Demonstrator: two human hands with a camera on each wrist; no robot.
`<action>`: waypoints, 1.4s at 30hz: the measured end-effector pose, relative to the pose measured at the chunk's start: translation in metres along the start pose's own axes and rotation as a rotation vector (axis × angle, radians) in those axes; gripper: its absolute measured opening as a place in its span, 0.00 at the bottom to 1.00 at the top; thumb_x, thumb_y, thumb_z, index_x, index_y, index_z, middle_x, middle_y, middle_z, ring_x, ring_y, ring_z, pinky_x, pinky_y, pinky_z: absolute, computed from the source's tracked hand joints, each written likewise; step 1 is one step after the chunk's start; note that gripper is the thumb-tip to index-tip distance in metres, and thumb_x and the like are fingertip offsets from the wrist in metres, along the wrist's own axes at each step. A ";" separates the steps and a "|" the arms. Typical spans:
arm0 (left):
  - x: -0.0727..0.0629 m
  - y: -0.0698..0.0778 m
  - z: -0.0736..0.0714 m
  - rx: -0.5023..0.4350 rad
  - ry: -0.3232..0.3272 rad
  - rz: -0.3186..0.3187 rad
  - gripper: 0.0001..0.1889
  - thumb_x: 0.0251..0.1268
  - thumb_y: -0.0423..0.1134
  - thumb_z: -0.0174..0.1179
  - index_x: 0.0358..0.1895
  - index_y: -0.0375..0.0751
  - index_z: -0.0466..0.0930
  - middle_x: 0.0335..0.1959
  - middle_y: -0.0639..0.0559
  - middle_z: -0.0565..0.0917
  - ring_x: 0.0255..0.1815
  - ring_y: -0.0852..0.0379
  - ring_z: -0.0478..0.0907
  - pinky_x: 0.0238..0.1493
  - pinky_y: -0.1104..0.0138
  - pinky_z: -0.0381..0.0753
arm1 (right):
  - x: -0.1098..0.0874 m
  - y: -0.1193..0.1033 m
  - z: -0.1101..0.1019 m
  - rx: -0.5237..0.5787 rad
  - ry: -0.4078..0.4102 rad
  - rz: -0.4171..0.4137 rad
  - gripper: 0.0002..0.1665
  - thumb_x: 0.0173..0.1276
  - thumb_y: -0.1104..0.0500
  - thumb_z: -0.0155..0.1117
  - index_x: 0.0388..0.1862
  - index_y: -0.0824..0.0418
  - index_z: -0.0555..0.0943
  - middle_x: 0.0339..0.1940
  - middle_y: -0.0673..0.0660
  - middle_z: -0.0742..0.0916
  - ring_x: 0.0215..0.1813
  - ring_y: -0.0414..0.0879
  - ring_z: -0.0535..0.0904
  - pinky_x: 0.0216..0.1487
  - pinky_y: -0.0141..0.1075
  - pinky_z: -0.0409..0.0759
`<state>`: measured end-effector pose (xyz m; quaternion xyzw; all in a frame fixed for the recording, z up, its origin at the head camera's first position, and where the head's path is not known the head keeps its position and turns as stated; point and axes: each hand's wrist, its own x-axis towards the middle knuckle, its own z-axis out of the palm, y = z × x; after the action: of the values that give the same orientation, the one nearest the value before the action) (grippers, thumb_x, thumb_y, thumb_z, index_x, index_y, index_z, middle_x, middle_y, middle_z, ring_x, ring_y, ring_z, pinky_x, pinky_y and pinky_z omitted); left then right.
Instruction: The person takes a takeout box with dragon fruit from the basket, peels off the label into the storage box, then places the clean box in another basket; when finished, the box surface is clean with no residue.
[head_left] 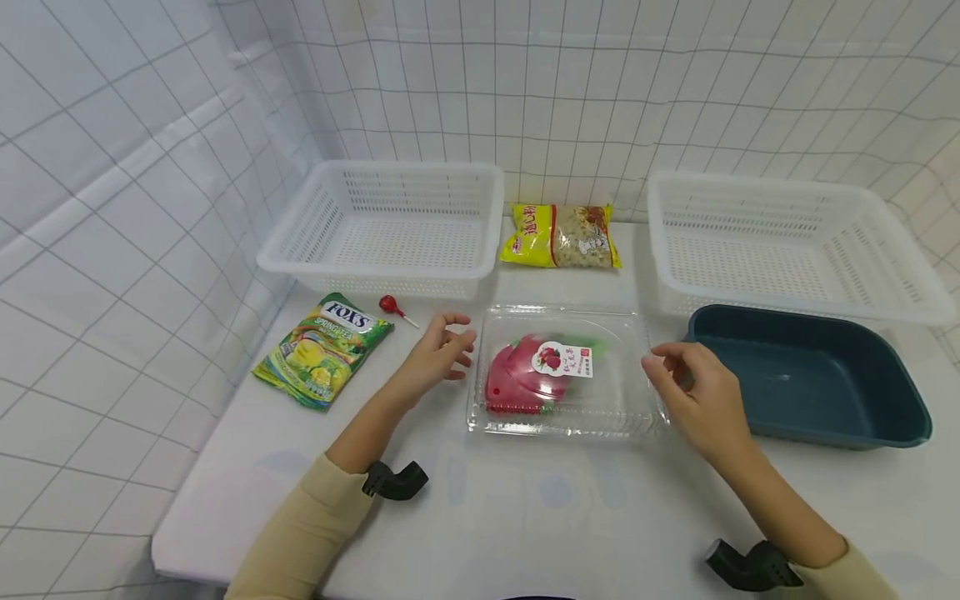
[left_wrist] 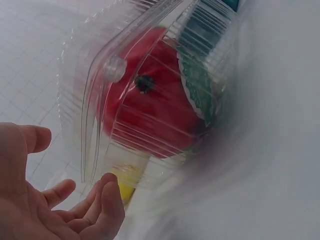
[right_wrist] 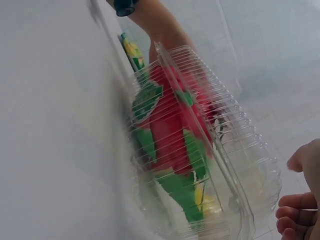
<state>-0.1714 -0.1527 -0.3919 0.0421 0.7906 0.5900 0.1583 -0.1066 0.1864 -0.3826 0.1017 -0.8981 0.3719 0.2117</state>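
Note:
A clear plastic clamshell box (head_left: 618,392), lid down, lies on the table between my hands. Inside is a red and green dragon fruit (head_left: 517,379), perhaps a model, under a white label (head_left: 573,360) on the lid. My left hand (head_left: 442,350) hovers just off the box's left side, fingers loosely bent and holding nothing. On the other side, my right hand (head_left: 701,396) is close to the right edge, thumb and fingers apart with nothing between them. In both wrist views, a gap shows between the fingers and the box.
Two white baskets (head_left: 480,271) (head_left: 795,307) stand at the back left and right. Between them lies a yellow snack bag (head_left: 558,237). A green Fox's candy bag (head_left: 322,350) and a red lollipop (head_left: 388,305) are at left. The dark teal basin (head_left: 810,375) is beside my right hand.

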 end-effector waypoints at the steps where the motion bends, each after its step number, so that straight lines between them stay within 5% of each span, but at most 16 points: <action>1: -0.002 -0.001 0.001 0.006 -0.015 0.005 0.24 0.76 0.48 0.49 0.67 0.42 0.57 0.46 0.39 0.74 0.43 0.47 0.78 0.45 0.58 0.82 | 0.003 -0.002 0.001 -0.005 -0.004 -0.012 0.10 0.66 0.59 0.65 0.43 0.64 0.83 0.30 0.52 0.78 0.29 0.40 0.69 0.29 0.26 0.67; 14: -0.014 -0.006 0.005 0.015 -0.141 0.116 0.37 0.66 0.41 0.59 0.72 0.49 0.48 0.46 0.39 0.71 0.35 0.50 0.79 0.37 0.62 0.81 | 0.034 -0.023 0.022 -0.019 -0.127 -0.066 0.04 0.62 0.64 0.68 0.37 0.62 0.86 0.33 0.56 0.81 0.37 0.52 0.74 0.36 0.44 0.71; 27: -0.012 -0.014 0.009 -0.071 -0.183 0.217 0.30 0.66 0.35 0.57 0.71 0.47 0.59 0.41 0.43 0.69 0.31 0.51 0.75 0.32 0.68 0.80 | 0.045 -0.034 0.026 -0.081 -0.342 -0.032 0.06 0.62 0.62 0.69 0.36 0.63 0.87 0.33 0.56 0.81 0.37 0.52 0.73 0.37 0.43 0.72; 42: -0.014 -0.014 0.010 -0.109 -0.182 0.224 0.31 0.65 0.33 0.57 0.70 0.44 0.58 0.40 0.43 0.68 0.26 0.57 0.73 0.28 0.70 0.78 | 0.047 -0.039 0.031 -0.019 -0.337 0.073 0.04 0.59 0.62 0.66 0.29 0.62 0.84 0.28 0.54 0.78 0.34 0.50 0.71 0.35 0.41 0.69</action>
<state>-0.1535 -0.1508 -0.4050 0.1744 0.7302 0.6397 0.1646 -0.1445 0.1357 -0.3560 0.1278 -0.9275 0.3485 0.0454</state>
